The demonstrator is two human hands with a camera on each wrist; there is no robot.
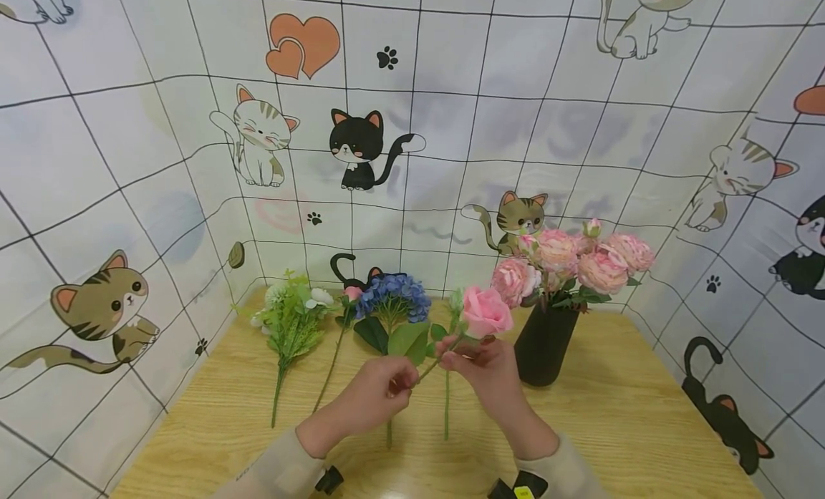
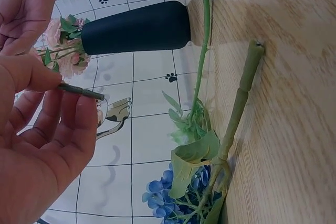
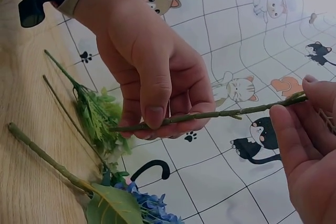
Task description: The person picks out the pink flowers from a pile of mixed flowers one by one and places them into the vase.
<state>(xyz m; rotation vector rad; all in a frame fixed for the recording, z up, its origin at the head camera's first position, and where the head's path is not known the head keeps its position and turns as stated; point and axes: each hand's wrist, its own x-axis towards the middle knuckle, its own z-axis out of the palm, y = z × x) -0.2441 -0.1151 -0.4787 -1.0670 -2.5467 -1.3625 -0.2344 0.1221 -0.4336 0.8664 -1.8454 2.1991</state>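
A pink rose [image 1: 487, 311] on a thin green stem [image 3: 226, 113] is held above the table between both hands. My left hand [image 1: 382, 393] pinches the lower end of the stem between thumb and fingers; a short tip sticks out past them in the left wrist view. Higher up, just under the bloom, my right hand [image 1: 488, 374] grips the same stem. Below the hands lies a blue hydrangea [image 1: 394, 298] with broad leaves. Beside it, a slim green stem [image 1: 447, 406] with pale green leaves rests on the wood.
A black vase [image 1: 546, 345] holding pink peonies [image 1: 602, 270] stands at the right. Toward the left lie a green and white spray [image 1: 293, 327] and a thin-stemmed pink bud [image 1: 352, 293]. Cat-printed cloth [image 1: 445, 127] surrounds the wooden table [image 1: 213, 427] at back and sides.
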